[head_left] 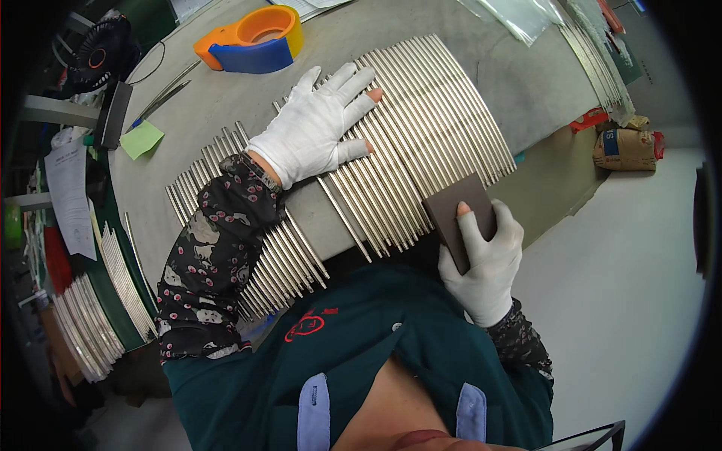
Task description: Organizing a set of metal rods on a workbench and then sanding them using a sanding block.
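Slim silvery metal rods are lying side by side on the grey worktop, a broad row slanting close-packed, a smaller group resting left of it, partly hidden. A flat dark-brown block is tilting over the row's near right ends.

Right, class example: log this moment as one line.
left hand: spread on metal rods | right hand: gripping brown block | tape dispenser: on table

Glossy metal, matt cloth on my feed.
I see smooth, shiny, slender silver metal rods; a matt, brown rectangular block; white cloth gloves; a glossy orange-and-blue plastic tape dispenser; a dull grey tabletop.
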`<state>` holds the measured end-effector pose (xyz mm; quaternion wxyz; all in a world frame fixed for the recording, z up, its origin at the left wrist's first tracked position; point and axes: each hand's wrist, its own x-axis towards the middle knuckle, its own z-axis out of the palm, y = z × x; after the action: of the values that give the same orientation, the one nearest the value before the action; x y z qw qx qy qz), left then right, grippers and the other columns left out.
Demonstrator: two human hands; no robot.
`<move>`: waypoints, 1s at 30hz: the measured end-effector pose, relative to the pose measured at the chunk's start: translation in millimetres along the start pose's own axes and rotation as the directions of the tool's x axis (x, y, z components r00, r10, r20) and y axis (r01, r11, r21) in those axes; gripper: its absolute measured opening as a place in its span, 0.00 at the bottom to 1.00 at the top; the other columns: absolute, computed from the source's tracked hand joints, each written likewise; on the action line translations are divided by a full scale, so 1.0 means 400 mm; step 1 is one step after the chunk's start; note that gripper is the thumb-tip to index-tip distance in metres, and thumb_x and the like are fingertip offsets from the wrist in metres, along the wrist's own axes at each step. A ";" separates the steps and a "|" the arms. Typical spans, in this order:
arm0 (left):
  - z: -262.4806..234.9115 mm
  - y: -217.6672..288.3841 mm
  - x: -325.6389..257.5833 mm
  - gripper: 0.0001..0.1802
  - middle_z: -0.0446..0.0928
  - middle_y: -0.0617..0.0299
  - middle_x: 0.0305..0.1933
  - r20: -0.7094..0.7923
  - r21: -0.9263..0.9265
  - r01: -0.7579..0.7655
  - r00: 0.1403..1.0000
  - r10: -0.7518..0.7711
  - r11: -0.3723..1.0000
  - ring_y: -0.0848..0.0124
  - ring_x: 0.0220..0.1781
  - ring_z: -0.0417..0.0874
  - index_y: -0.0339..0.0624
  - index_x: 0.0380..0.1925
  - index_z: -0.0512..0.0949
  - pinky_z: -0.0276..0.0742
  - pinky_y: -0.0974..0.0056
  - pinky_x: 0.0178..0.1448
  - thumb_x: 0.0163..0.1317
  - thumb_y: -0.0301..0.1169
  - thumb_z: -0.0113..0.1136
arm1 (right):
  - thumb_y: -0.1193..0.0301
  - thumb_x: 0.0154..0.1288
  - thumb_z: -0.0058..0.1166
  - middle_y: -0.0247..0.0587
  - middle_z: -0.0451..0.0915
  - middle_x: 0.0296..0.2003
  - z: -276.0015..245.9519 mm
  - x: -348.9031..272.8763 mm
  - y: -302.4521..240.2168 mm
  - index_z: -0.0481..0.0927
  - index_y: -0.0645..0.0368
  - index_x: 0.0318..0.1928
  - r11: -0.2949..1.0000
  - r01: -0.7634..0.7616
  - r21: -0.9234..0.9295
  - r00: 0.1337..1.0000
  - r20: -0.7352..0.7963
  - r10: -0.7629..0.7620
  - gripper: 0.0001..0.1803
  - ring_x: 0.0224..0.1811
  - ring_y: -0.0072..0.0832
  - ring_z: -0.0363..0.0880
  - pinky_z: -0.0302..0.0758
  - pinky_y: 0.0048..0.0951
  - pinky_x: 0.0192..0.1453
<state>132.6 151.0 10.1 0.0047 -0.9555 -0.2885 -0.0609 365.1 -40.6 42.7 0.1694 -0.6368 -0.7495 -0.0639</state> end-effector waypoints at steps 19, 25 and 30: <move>-0.003 -0.007 0.000 0.44 0.54 0.47 0.74 -0.001 -0.005 0.008 1.000 -0.008 1.000 0.47 0.74 0.55 0.45 0.69 0.58 0.50 0.39 0.73 0.65 0.66 0.32 | 0.68 0.42 0.65 0.55 0.67 0.54 -0.016 0.008 0.017 0.77 0.48 0.54 0.998 0.058 -0.018 0.997 0.050 -0.057 0.31 0.48 0.46 0.70 0.72 0.41 0.45; -0.001 -0.011 -0.019 0.42 0.53 0.47 0.74 -0.012 -0.011 0.003 1.000 -0.003 1.000 0.47 0.74 0.55 0.45 0.69 0.58 0.50 0.39 0.73 0.66 0.65 0.33 | 0.73 0.39 0.64 0.56 0.68 0.54 -0.034 -0.023 0.026 0.76 0.52 0.53 0.988 -0.016 0.153 0.996 -0.086 0.029 0.32 0.49 0.48 0.70 0.71 0.43 0.52; -0.009 -0.005 -0.033 0.43 0.54 0.47 0.73 -0.014 0.011 0.004 1.000 -0.004 1.000 0.47 0.73 0.56 0.44 0.68 0.58 0.50 0.39 0.72 0.65 0.65 0.34 | 0.70 0.40 0.65 0.55 0.68 0.52 -0.008 -0.009 0.004 0.76 0.51 0.53 0.992 0.009 0.123 0.999 -0.048 -0.003 0.33 0.49 0.48 0.70 0.72 0.42 0.49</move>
<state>120.1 145.3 11.9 0.0117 -0.9545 -0.2906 -0.0660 367.6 -44.8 44.2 0.2260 -0.6212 -0.7496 -0.0334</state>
